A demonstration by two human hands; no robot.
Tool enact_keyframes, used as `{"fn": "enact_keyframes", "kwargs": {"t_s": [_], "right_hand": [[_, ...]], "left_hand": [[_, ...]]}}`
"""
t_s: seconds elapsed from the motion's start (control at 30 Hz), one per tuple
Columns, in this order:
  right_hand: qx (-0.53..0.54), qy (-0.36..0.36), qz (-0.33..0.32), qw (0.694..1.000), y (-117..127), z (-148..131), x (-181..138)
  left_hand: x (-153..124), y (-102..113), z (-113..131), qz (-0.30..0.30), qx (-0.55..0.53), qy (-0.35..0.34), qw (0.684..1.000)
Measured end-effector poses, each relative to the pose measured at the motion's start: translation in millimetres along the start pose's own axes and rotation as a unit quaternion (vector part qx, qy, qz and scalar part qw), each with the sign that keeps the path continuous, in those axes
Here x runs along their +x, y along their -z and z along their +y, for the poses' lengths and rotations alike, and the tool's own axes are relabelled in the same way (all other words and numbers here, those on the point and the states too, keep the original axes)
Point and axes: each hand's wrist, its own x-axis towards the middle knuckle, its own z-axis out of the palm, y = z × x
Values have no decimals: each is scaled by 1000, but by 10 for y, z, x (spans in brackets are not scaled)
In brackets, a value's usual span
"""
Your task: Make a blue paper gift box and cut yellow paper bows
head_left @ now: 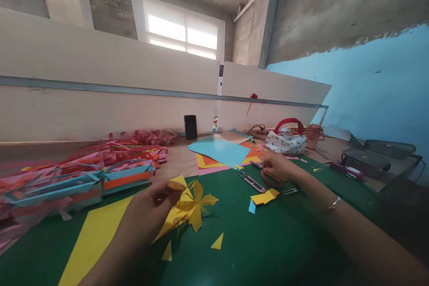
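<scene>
My left hand (156, 203) pinches a piece of a yellow paper flower (197, 208), whose petals spread out to the right of my fingers. Beneath it lie a folded yellow paper (169, 224) and a larger yellow sheet (97, 232). Farther right, my right hand (279, 167) has its fingers closed on red-handled scissors (272, 180) low over the green mat; the fingers partly hide them. A pink utility knife (253, 182) rests just left of the scissors. Small yellow offcuts (264, 197) and a blue scrap (252, 206) lie nearer to me.
Blue paper baskets (127, 178) and a heap of pink and red paper strips (134, 149) fill the left. Behind are coloured sheets (219, 149), an upright phone (191, 127), a white pouch with a red handle (284, 143) and a pink bottle (314, 136). Dark cases (363, 165) stand right.
</scene>
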Motion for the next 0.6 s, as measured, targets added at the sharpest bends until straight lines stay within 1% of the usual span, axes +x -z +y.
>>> {"fn": "enact_keyframes", "kwargs": {"t_s": [0.07, 0.13, 0.23, 0.33, 0.4, 0.47, 0.53, 0.6], "right_hand": [[-1, 30, -31, 999, -72, -133, -3], [-8, 46, -53, 998, -150, -267, 14], [-25, 42, -71, 996, -252, -395, 56], [-39, 35, -75, 996, -289, -429, 78], [-50, 30, -59, 997, -257, -435, 68], [-55, 37, -29, 997, -168, -465, 30], [-49, 66, 2, 997, -25, -537, -31], [-36, 113, 23, 993, 152, -649, -102]], "left_hand": [[-9, 6, 21, 16, -11, -3, 1000], [-15, 13, 36, 16, -36, -2, 999], [-12, 19, 38, 10, -52, 2, 999], [-1, 17, 21, 12, -45, -5, 999], [6, 15, 7, 13, -41, -14, 999], [12, 16, -4, 13, -35, -26, 999], [18, 20, -15, 13, -22, -40, 999], [23, 25, -25, 16, -2, -55, 998]]}}
